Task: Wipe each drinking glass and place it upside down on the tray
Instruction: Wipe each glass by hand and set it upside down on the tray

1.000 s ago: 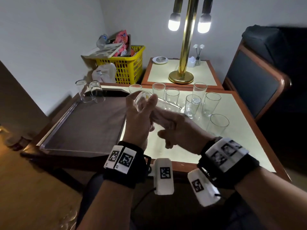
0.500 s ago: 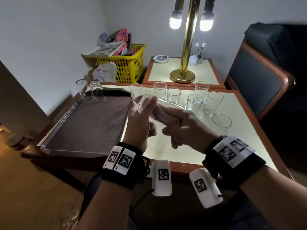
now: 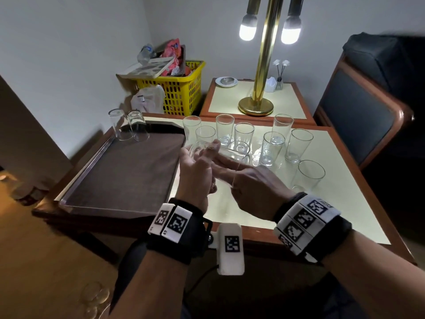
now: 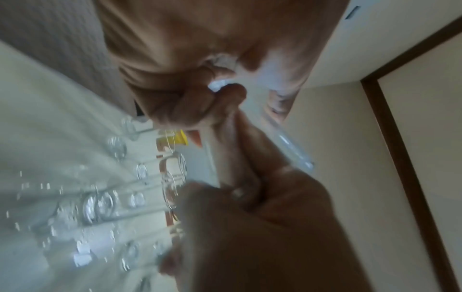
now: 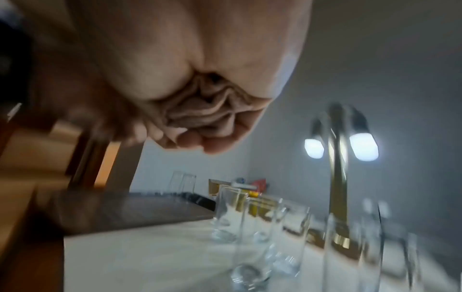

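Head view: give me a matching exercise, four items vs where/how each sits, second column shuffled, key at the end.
Items:
1. held glass
2. two glasses at the far left
3. lone glass nearest the right wrist
4. brass lamp

States:
A. upright on the cream table, apart from the cluster
B. on its side, between the left hand and the right hand
C. standing on the small side table
D. upside down at the tray far corner

Pairs: 1-B, 2-D, 3-A, 4-C
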Tool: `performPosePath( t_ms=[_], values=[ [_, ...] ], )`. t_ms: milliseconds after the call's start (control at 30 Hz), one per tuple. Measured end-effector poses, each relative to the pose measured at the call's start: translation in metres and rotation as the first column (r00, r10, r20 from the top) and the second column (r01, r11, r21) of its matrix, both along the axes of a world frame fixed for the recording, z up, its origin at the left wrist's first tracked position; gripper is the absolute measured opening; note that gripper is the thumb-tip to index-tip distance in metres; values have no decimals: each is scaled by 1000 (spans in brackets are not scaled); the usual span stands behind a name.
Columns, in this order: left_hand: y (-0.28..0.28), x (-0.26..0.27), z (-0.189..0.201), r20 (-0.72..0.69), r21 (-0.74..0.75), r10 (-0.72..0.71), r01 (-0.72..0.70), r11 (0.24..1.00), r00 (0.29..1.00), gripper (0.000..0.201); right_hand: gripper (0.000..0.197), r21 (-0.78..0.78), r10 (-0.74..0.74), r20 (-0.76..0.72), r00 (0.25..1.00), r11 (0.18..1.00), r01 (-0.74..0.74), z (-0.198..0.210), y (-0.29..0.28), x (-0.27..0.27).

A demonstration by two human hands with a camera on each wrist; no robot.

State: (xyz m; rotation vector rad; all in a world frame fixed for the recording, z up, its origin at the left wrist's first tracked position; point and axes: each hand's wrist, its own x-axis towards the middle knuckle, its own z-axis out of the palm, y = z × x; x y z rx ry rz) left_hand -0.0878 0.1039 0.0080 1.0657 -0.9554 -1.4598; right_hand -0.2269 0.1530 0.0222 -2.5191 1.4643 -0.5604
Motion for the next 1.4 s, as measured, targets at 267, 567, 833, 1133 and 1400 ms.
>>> performPosePath(
  t_ms=[267,567,833,1133,1400],
  values=[
    [1,4,3,-21,-73,-82,80,994,996,78,76,274,-80,530,844,958,-82,5,-1,-3],
    [1,9,-1,-85,-160,-144,129,979,986,51,79,440,-199,816,543,823,-360,0,1,-2],
    [5,4,2,-76,-91,-86,79,993,993,32,86,205,12,491,871,970,-129,-6,-2,2],
    [-3,-1,8,-4,46,-64,64,997,998,64,85,-27,-31,-62,998,999,29,-11,-2,-1],
    [-7,-1,4,63,21,-63,62,998,996,52,81,375,-129,589,798,918,-128,1,-1,-8]
  ],
)
